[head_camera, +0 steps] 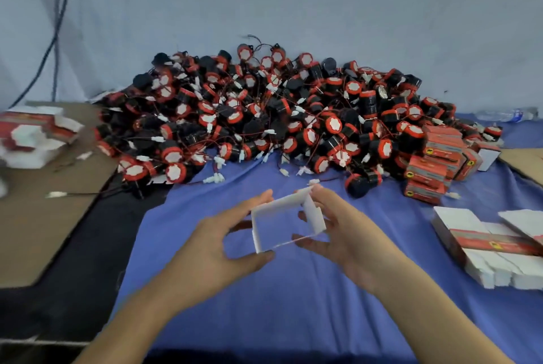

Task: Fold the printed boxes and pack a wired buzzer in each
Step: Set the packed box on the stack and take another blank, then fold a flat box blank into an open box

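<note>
— Where is the task's box seen?

— A white cardboard box [280,203], half opened into a hollow sleeve, is held above the blue cloth [279,305] at lower centre of the frame (its printed side is not shown).

— And how are the hands placed?

— The box's left wall is pinched by the left hand [217,243] between thumb and fingers. Its right side is gripped by the right hand [346,234], with fingers curled round a flap.

— What is found behind?

— A large heap of black round buzzers [264,117] with red rims and thin wires is piled across the middle. Folded red printed boxes [435,164] are stacked at its right edge. Flat white-and-red box blanks [484,243] are laid at lower right, and more blurred blanks [32,137] on a brown cardboard sheet [44,231] at middle left.
</note>
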Motion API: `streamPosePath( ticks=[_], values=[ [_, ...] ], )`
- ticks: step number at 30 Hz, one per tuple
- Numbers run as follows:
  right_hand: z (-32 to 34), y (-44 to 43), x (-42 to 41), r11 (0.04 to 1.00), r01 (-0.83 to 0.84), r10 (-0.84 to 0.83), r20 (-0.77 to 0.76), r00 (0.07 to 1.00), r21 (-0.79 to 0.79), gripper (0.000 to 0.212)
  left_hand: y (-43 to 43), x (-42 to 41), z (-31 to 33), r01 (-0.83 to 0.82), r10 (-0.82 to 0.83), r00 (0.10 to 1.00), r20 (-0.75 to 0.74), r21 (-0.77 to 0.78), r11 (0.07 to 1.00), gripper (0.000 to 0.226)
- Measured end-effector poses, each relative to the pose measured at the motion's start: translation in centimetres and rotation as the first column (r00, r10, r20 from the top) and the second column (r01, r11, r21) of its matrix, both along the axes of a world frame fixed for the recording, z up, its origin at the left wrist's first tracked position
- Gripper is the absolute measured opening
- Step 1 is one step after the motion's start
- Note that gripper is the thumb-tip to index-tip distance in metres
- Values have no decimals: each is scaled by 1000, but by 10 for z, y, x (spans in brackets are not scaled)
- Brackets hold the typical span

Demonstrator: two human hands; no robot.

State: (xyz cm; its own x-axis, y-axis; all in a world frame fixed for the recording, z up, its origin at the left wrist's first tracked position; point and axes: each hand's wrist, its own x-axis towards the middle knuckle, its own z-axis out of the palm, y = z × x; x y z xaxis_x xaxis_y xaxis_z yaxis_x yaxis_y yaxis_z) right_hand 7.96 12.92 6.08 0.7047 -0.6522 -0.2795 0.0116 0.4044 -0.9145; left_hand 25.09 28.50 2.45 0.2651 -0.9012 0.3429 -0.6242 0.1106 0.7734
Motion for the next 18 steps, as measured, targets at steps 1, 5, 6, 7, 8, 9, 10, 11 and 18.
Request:
streamPosePath(
  ticks=[1, 5, 6, 7, 8, 9, 10, 11, 18],
  values=[
    [4, 0, -1, 997, -77, 78, -30, 997, 11, 44, 5, 2, 1, 13, -13, 1000, 5, 24, 1000, 77],
    [10, 1, -4, 955, -284, 291, -77, 954, 83, 60, 24, 11, 11, 1, -4, 999, 44, 69, 998, 78],
    [11, 2, -3, 952, -294, 300, -73, 951, 85, 58, 27, 13, 13, 0, -5, 998, 55, 83, 997, 79],
    [11, 4, -2, 951, -300, 305, -75, 949, 72, 54, 29, 13, 15, -6, 0, 998, 66, 96, 995, 79],
    [12, 7, -1, 950, -307, 311, -77, 947, 62, 50, 31, 14, 16, -12, 4, 997, 72, 106, 994, 80],
    [12, 9, 0, 949, -309, 313, -74, 947, 59, 47, 33, 13, 18, -10, 2, 998, 67, 119, 993, 80],
    [12, 12, 1, 948, -313, 317, -71, 946, 60, 44, 35, 13, 20, -2, -4, 999, 51, 133, 991, 80],
    [12, 13, 1, 947, -316, 320, -71, 945, 60, 42, 36, 13, 21, 7, -12, 999, 34, 148, 989, 80],
    [15, 22, 6, 969, -247, 240, -193, 951, -10, 22, 39, 8, 13, 40, -39, 999, -7, 120, 992, 74]
  ],
)
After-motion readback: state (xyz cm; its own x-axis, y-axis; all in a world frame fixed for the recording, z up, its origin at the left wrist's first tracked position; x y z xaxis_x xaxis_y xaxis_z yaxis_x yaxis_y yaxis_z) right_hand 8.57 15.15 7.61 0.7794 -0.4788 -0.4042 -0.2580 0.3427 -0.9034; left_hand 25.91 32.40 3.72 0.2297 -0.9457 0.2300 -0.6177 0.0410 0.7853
